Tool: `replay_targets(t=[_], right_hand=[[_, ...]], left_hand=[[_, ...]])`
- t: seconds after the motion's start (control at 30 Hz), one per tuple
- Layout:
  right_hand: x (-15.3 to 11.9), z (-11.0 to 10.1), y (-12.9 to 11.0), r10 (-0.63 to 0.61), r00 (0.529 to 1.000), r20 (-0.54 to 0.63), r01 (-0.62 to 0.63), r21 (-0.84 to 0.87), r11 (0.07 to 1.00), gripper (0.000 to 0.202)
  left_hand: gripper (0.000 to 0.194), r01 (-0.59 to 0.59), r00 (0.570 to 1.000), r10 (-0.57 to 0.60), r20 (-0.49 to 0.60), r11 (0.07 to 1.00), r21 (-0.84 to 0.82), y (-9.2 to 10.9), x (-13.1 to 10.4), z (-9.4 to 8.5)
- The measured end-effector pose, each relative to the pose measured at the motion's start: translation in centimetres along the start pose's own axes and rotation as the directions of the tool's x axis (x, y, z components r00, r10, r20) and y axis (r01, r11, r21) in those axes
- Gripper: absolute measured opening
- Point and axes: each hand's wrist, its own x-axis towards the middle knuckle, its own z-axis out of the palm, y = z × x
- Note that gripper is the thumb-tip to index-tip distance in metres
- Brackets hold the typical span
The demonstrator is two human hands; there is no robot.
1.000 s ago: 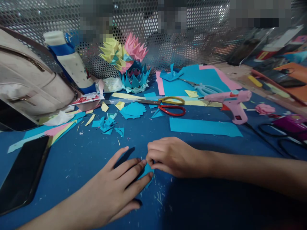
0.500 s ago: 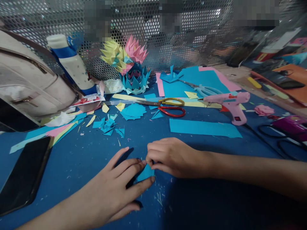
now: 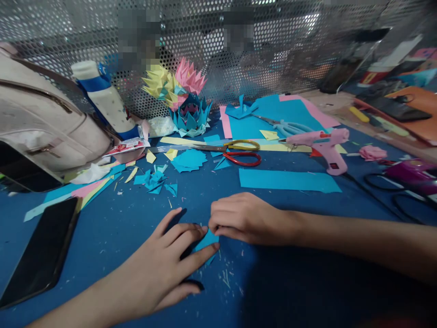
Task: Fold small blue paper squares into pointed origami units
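A small piece of blue paper (image 3: 209, 238) lies on the dark blue table, partly covered by my fingers. My left hand (image 3: 170, 262) rests over it with fingers spread, their tips pressing the paper down. My right hand (image 3: 242, 218) is closed at the paper's upper right edge, its fingertips pinched there. Its curled fingers hide that edge. Beyond the hands lie a blue paper strip (image 3: 290, 181), a cluster of small folded blue pieces (image 3: 152, 181) and a stack of blue paper cutouts (image 3: 189, 160).
Scissors with red and yellow handles (image 3: 243, 158) and a pink glue gun (image 3: 326, 143) lie farther back. Folded paper flowers (image 3: 191, 114) stand by the perforated metal screen (image 3: 273, 68). A phone (image 3: 44, 250), a bottle (image 3: 109, 102) and a pale backpack (image 3: 51, 118) are at the left.
Both hands stay at the blue paper with nearly the same pose; the right fingers have shifted slightly at its edge. The whole view has tilted a little.
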Motion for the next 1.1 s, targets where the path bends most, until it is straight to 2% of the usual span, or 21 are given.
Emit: replay_targets(t=[0.1, 0.2, 0.43, 0.77, 0.97, 1.1], right_hand=[[-0.2, -0.7, 0.7, -0.211, 0.977, 0.03, 0.213, -0.116, 0.97, 0.027], [-0.5, -1.2, 1.2, -0.3, 0.953, 0.039, 0.303, -0.124, 0.945, 0.031], [-0.4, -1.2, 1.7, -0.316, 0.947, 0.054, 0.318, -0.025, 0.948, 0.03], [-0.1, -1.6, 1.9, -0.291, 0.955, 0.061, 0.294, -0.05, 0.954, 0.031], [0.0, -0.5, 1.6, -0.179, 0.982, 0.059, 0.18, -0.001, 0.984, 0.033], [-0.1, -0.5, 1.3, -0.227, 0.974, 0.017, 0.227, -0.049, 0.973, 0.029]], left_hand=[[0.056, -0.016, 1.0, 0.016, -0.008, 1.0, 0.013, -0.1, 0.0, 0.0], [0.059, -0.033, 0.999, 0.033, -0.01, 0.999, 0.015, -0.2, 0.0, -0.1], [0.056, -0.011, 0.999, 0.012, -0.039, 1.0, 0.011, -0.1, 0.0, 0.0], [0.049, -0.04, 0.999, 0.04, -0.032, 0.999, 0.022, -0.5, -0.1, 0.0], [0.037, -0.056, 0.99, 0.052, -0.129, 0.998, -0.024, -0.6, 0.2, -0.1], [0.032, -0.049, 0.981, 0.037, -0.192, 0.997, -0.055, -0.4, 0.3, -0.2]])
